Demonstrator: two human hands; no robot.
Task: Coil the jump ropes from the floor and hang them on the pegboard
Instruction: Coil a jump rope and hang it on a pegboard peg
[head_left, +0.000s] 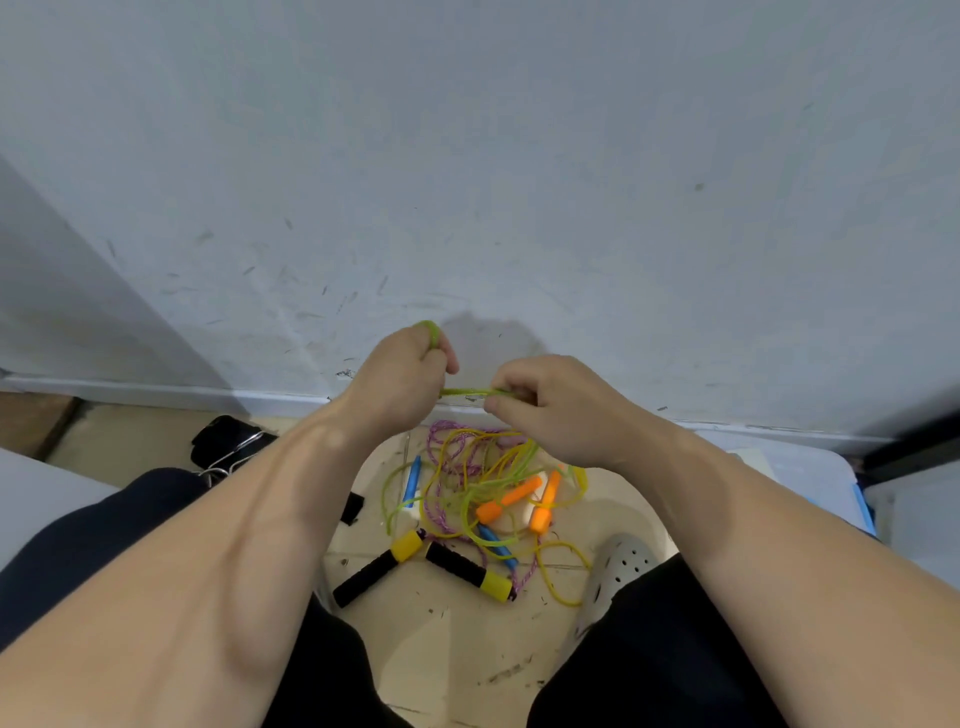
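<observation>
My left hand (402, 371) grips loops of a green jump rope (467, 392), a bend of which sticks out above my fist. My right hand (550, 405) pinches the same green rope a short way to the right, and the cord runs taut between both hands. Below them on the floor lies a tangle of ropes (478, 478): green, yellow and purple cords, two orange handles (524, 501), blue handles (413, 480), and two black handles with yellow caps (421, 566). No pegboard shows in this view.
A scuffed white wall (467, 182) rises right behind the pile. A grey perforated clog (615, 571) is on my right foot beside the ropes. A black object with a metal clip (228, 441) lies on the tan floor at left. My dark-trousered knees frame the pile.
</observation>
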